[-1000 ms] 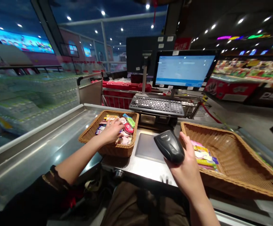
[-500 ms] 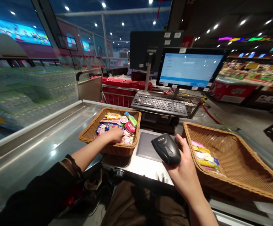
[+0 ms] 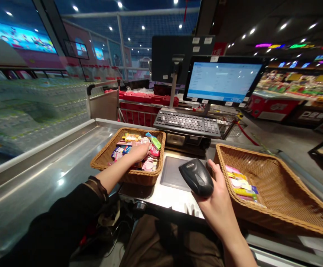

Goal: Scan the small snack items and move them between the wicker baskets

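My right hand (image 3: 218, 202) grips a black handheld barcode scanner (image 3: 196, 176) above the steel counter, between two wicker baskets. My left hand (image 3: 138, 151) reaches into the small wicker basket (image 3: 103, 158) on the left, fingers curled down among several small colourful packets (image 3: 150, 154); what they hold, if anything, is hidden. The large wicker basket (image 3: 278, 185) on the right holds a few packets (image 3: 241, 182) along its left wall.
A keyboard (image 3: 188, 124) and a lit till screen (image 3: 223, 81) stand behind the baskets. A grey pad (image 3: 172, 173) lies flat between the baskets. A steel conveyor trough (image 3: 47, 174) runs off to the left. Red shopping carts (image 3: 142, 107) stand beyond the counter.
My left hand shifted within the small basket, first nearer, then back toward its far right side. The right hand with the scanner drifted slightly left and stayed at about the same height.
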Demonstrator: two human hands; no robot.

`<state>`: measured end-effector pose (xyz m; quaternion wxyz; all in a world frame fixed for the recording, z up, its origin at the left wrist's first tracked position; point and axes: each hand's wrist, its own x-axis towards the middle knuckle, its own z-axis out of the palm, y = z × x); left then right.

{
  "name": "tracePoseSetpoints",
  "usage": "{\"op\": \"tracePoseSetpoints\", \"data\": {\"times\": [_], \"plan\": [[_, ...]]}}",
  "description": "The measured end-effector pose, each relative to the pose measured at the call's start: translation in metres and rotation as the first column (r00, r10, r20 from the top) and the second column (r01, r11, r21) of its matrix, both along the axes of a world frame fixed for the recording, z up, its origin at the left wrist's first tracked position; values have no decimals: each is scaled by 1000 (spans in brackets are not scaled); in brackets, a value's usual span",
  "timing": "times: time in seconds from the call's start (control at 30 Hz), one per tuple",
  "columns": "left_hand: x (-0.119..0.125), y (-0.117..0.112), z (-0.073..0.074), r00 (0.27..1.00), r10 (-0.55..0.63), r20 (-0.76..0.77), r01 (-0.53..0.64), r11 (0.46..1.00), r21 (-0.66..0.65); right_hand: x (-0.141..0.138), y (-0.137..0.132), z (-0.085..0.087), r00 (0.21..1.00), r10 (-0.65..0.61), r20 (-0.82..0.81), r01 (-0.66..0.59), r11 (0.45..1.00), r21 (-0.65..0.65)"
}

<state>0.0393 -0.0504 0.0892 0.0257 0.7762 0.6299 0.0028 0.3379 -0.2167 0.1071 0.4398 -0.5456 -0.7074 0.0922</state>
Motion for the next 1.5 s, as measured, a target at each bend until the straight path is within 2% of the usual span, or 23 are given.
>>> {"op": "tracePoseSetpoints", "data": {"times": [0.13,0.3,0.4,0.57,0.7,0.87,1.0,1.17,1.23,1.5], "plan": [[-8,-4,-11,1000,-14,-28,11,996,-90,4,0,0,1000,-7,11,7,1000,0],[-12,-10,-8,997,0,-82,-8,996,-90,5,2,-3,1000,2,11,-2,1000,-4],[-8,-15,-4,996,-18,-82,14,999,-45,6,2,-5,1000,7,27,-7,1000,-21],[2,-29,13,997,-75,-31,79,986,144,5,2,-4,1000,-15,2,15,1000,9],[13,-38,27,986,-158,-50,166,938,305,4,2,1,1000,-9,10,9,1000,15],[32,-45,35,961,-242,-132,275,846,456,9,2,3,998,-18,60,17,1000,13],[50,-49,39,934,-312,-172,356,783,511,10,0,2,993,0,114,0,1000,-1],[69,-52,42,911,-360,-203,410,731,545,8,-6,1,993,-21,117,24,999,-24],[75,-52,44,908,-361,-212,417,732,538,8,-6,0,991,-30,127,34,999,-31],[92,-50,50,912,-333,-241,409,792,453,5,-10,-6,990,-81,113,80,997,17]]}}
